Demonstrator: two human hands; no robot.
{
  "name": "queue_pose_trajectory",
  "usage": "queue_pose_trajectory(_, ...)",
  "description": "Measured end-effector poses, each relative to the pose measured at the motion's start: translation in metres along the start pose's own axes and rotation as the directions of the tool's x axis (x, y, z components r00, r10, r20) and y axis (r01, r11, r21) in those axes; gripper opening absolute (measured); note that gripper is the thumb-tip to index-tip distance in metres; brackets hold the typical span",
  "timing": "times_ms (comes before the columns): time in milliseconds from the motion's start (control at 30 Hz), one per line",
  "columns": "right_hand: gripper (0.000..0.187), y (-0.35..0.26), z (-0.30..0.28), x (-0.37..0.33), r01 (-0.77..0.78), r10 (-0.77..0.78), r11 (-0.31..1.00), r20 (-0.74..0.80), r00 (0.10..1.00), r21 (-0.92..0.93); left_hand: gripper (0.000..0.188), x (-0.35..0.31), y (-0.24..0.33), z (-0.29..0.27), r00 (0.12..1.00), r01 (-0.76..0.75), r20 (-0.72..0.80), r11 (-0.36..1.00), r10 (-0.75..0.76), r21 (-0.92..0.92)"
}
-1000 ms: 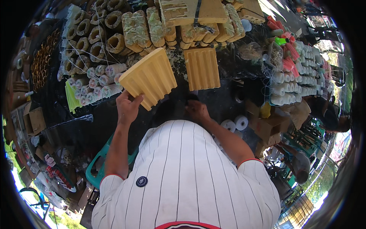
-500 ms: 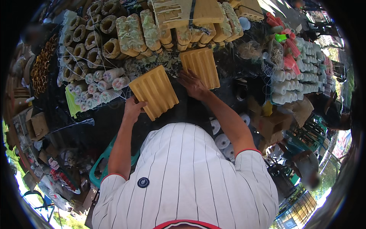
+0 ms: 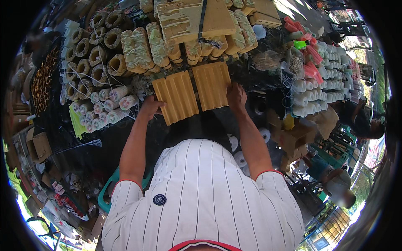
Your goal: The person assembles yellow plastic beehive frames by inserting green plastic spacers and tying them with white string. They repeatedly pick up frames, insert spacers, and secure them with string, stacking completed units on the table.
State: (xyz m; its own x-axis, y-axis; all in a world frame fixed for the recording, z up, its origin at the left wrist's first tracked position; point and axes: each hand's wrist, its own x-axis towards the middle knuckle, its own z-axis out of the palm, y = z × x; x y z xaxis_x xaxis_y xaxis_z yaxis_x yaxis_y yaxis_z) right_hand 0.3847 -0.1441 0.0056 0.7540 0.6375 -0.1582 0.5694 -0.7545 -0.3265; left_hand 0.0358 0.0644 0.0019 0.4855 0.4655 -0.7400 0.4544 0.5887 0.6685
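Observation:
Two tan grooved wooden blocks, like mould halves, lie side by side before me with their channelled faces up. My left hand (image 3: 150, 107) grips the outer edge of the left grooved block (image 3: 176, 98), thumb on top. At the right edge of the right grooved block (image 3: 212, 85), my right hand (image 3: 237, 96) is closed, its fingertips partly hidden. A narrow dark gap separates the blocks, and the left one sits slightly lower and tilted. Just beyond them stand several tan moulds (image 3: 137, 51) coated with pale green drips.
Hollow brown tubes (image 3: 112, 38) and wrapped rolls (image 3: 119, 93) are stacked at left. A thick drip-covered block (image 3: 197, 21) lies on top at the back. White spools (image 3: 307, 98), pink rolls (image 3: 313, 72) and a green bottle (image 3: 300, 44) stand at right. Another person (image 3: 335, 184) is at lower right.
My right hand moved from the right block's left side to its right edge. The blocks came closer together and nearly level, the left one turning more upright.

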Motion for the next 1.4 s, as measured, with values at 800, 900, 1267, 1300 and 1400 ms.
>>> queue_pose_trajectory(800, 0.029, -0.112, -0.034, -0.064, 0.189, -0.348, 0.866, 0.286, 0.893, 0.463, 0.022, -0.072, 0.095, -0.09, 0.343, 0.308, -0.504, 0.412, 0.793, 0.858)
queue_pose_trajectory(900, 0.03, -0.146, -0.043, -0.078, 0.135, -0.356, 0.836, 0.337, 0.871, 0.533, 0.02, -0.053, 0.094, -0.087, 0.266, 0.359, -0.472, 0.368, 0.841, 0.858)
queue_pose_trajectory(1267, 0.04, -0.328, -0.115, -0.103, 0.77, -0.774, 0.321, -0.316, 0.549, 0.552, 0.013, -0.251, 0.179, -0.102, 0.628, -0.528, -0.32, 0.69, 0.71, 0.494)
queue_pose_trajectory(1300, 0.042, -0.361, -0.129, -0.108, 0.861, -0.782, 0.226, -0.442, 0.439, 0.456, 0.013, -0.276, 0.189, -0.097, 0.626, -0.56, -0.198, 0.611, 0.754, 0.559)
queue_pose_trajectory(1400, 0.036, -0.414, -0.149, -0.129, 0.865, -0.833, -0.042, -0.496, 0.246, 0.5, 0.015, -0.317, 0.218, -0.097, 0.505, -0.721, 0.168, 0.307, 0.847, 0.622)
